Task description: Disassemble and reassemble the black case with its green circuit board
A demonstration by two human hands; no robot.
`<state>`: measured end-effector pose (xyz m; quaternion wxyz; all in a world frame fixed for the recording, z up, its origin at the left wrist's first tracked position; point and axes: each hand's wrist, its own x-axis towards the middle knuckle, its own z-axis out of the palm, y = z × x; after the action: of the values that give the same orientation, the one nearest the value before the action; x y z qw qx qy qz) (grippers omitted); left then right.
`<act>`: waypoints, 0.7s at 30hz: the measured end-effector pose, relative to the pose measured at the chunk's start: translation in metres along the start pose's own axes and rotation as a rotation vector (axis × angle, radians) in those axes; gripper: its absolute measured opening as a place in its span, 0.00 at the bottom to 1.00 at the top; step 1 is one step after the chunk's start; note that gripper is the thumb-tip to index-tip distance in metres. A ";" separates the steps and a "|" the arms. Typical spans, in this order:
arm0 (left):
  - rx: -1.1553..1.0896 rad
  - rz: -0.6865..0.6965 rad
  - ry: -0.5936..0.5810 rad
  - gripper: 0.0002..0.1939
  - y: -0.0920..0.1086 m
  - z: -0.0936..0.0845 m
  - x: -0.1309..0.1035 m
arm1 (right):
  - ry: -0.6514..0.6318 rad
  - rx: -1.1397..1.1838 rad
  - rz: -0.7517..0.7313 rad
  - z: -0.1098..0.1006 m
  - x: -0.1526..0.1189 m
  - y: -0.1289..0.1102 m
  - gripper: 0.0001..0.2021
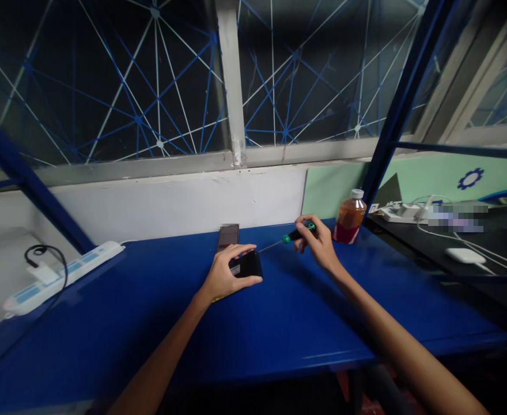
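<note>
My left hand (226,272) grips a small black box-shaped device (250,266) with a pale label, thumb along the near side and fingers over the far side. In my right hand (321,244) is a screwdriver (295,233) with a black and green handle, its thin shaft pointing left. The tip meets or nearly meets the device's right end; contact is too small to tell. Behind my left hand lies a dark flat phone-like object (229,235), partly covered by my fingers. A bit of yellow shows under my left hand, its source hidden.
A bottle of reddish-orange drink (350,217) stands beyond my right hand on the blue table (253,334). At the left lies a white power strip (65,276) with a black cable. Blue frame posts rise at both sides. A black side table (413,242) holds cables and a white charger (465,256).
</note>
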<state>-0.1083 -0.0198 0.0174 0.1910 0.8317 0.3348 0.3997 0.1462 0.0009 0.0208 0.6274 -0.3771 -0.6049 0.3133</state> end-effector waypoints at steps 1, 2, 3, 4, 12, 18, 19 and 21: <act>-0.002 -0.001 0.002 0.30 0.000 0.000 0.000 | -0.021 0.034 0.000 0.000 0.001 0.000 0.16; -0.003 -0.002 0.003 0.30 0.000 0.000 0.000 | -0.031 0.052 -0.004 0.000 0.001 0.001 0.16; -0.004 -0.002 0.003 0.30 0.000 0.001 0.000 | -0.027 0.049 -0.011 0.000 0.001 0.001 0.17; -0.005 0.001 0.000 0.31 0.000 0.001 0.000 | -0.009 0.028 -0.019 0.000 0.001 0.001 0.16; -0.001 0.004 -0.011 0.31 -0.001 0.001 0.000 | -0.018 -0.087 -0.030 -0.004 0.001 0.002 0.15; -0.001 -0.001 -0.005 0.31 -0.003 0.002 0.000 | -0.035 -0.044 -0.013 -0.003 0.001 0.001 0.16; 0.001 -0.001 -0.006 0.31 -0.003 0.002 0.000 | -0.013 -0.072 -0.018 -0.003 0.000 0.001 0.16; 0.004 -0.002 -0.009 0.31 -0.002 0.002 0.000 | 0.010 -0.112 -0.023 -0.003 0.000 0.002 0.16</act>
<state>-0.1080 -0.0187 0.0146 0.1911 0.8334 0.3358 0.3952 0.1490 0.0017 0.0189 0.6120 -0.4064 -0.6226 0.2697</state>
